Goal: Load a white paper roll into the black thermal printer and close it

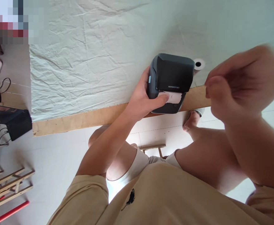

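Note:
A dark label printer is at the table's front edge, with a white paper label sticking out of its front slot. My left hand grips the printer's left side, its thumb lying on the label. Off to the right of the printer, my right hand is raised and slightly blurred. Its thumb and forefinger are pressed together, and anything between them is too small or hidden to name. Just behind the printer's right side lies a white paper roll with a dark core.
A wrinkled pale green cloth covers the table, which has a bare wooden front edge. On the left are a black box-like object, cables, a wooden stool and a red bar. My knees are below the table edge.

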{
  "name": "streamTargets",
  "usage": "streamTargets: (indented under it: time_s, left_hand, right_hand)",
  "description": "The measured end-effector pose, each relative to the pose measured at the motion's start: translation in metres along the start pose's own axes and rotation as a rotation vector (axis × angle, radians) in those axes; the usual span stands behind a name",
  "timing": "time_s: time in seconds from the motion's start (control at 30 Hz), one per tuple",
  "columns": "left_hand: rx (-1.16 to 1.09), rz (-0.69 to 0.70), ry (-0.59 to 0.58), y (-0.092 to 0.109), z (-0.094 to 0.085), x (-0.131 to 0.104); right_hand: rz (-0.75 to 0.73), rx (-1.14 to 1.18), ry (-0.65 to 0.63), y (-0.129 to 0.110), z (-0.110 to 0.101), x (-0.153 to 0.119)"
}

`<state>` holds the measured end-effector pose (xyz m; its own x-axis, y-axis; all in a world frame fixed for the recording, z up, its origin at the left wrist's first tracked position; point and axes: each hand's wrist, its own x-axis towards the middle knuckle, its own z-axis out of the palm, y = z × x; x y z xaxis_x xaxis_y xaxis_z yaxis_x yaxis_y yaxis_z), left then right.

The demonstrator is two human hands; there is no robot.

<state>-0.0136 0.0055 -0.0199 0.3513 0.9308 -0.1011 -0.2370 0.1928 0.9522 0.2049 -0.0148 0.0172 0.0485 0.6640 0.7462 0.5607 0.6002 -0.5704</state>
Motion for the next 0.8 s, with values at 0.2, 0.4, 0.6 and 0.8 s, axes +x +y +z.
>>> streamTargets:
  time_s: [0.2, 0.4, 0.6, 0.8]
  left_hand:
    - [0.053, 0.064, -0.058, -0.007, -0.006, 0.003]
    - [-0.067, -0.027, -0.004, 0.006, 0.005, -0.003]
    - [-0.102, -0.044, 0.019, 0.014, 0.012, -0.004]
    - [-0.148, -0.031, 0.078, 0.016, 0.018, -0.007]
  right_hand:
    - [0.374, 0.056, -0.422, -0.006, -0.006, -0.004]
    - [0.645, 0.222, -0.549, 0.006, 0.0, -0.01]
    - [0.729, 0.299, -0.599, 0.009, 0.002, -0.006]
    - [0.83, 0.276, -0.62, 0.009, 0.004, -0.004]
